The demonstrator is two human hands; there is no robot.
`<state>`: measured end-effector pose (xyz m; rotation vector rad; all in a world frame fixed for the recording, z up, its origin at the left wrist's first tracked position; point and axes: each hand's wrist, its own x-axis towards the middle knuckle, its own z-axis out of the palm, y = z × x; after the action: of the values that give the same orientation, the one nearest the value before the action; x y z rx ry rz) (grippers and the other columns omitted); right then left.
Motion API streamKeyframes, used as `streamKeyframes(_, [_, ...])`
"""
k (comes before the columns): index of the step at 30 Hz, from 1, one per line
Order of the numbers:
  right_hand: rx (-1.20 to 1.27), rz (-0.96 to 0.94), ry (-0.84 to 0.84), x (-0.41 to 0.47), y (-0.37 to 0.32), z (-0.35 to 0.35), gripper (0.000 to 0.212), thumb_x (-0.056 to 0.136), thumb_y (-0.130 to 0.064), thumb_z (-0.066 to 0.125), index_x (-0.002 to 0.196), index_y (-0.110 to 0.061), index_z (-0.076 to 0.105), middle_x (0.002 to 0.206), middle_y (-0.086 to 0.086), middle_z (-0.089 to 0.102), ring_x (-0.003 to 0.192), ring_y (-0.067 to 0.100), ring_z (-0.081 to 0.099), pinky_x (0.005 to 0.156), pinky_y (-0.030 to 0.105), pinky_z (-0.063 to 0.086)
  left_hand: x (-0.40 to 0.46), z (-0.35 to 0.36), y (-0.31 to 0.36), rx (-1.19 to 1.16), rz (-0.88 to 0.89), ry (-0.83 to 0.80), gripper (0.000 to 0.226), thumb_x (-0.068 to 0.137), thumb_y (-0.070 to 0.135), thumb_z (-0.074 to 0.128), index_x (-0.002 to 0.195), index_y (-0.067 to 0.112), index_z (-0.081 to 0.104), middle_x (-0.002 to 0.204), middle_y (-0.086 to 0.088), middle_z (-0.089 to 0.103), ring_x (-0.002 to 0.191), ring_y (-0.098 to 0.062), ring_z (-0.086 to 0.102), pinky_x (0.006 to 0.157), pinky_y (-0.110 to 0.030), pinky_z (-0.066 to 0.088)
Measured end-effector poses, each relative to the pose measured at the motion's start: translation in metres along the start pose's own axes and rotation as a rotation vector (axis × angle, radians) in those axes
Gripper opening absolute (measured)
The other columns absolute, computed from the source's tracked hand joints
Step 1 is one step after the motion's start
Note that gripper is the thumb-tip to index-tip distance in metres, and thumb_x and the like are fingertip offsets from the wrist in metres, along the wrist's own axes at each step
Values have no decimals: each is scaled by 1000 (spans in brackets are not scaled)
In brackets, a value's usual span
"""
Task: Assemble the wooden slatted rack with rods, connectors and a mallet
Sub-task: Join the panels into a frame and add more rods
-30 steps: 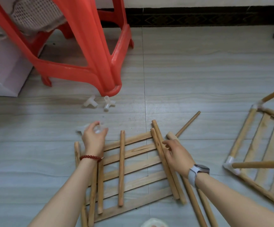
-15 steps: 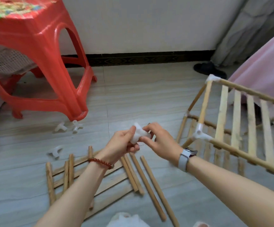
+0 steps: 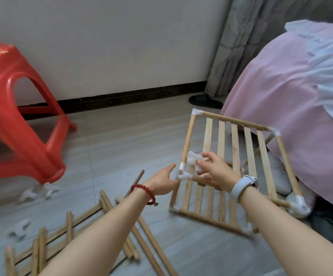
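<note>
While your right hand (image 3: pixel 211 170) pinches a loose white connector (image 3: pixel 193 158) at the rack's (image 3: pixel 234 166) nine o'clock corner, your left hand (image 3: pixel 162 181) reaches in with relaxed fingers (likely to steady that corner); spare rods (image 3: pixel 141 234) lie on the floor at seven o'clock.

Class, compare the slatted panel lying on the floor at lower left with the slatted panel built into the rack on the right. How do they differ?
1. The loose slatted panel lies flat on the floor; the rack panel is raised and tilted.
2. The rack panel has white connectors at its corners; none show on the loose panel.
3. The right hand and left hand work at the rack panel; neither touches the loose panel.

Both are pale wooden slats on rods.
</note>
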<state>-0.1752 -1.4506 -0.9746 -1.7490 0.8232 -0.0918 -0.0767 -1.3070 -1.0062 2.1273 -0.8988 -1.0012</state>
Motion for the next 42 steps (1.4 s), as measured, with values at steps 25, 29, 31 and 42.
streamKeyframes(25, [-573,98,-382,85,122,226,31,91,-18,47,121,-16,38,74,0,49,62,17,49,51,28,35,-72,-3,-332,-164,-940,527,54,91,31,56,136,6,40,141,-17,40,129,-35,38,104,-40,35])
streamKeyframes(29, [-570,145,-304,96,158,243,35,92,-19,48,126,-12,41,90,5,54,82,26,54,66,28,38,-78,18,-365,-2,-995,510,57,85,45,62,128,13,43,137,-15,35,128,-35,33,100,-43,36])
streamKeyframes(31, [-567,156,-274,96,170,246,36,93,-21,48,127,-11,42,105,11,58,93,30,56,69,28,38,-75,25,-374,24,-984,509,43,88,39,59,120,11,51,132,-15,41,122,-33,39,97,-40,39])
streamKeyframes(42, [-658,227,-282,100,183,247,53,94,-14,43,144,-10,27,137,20,45,118,37,49,91,35,43,-82,30,-380,67,-1188,768,45,86,9,49,129,-3,40,145,-23,25,132,-38,23,105,-51,22])
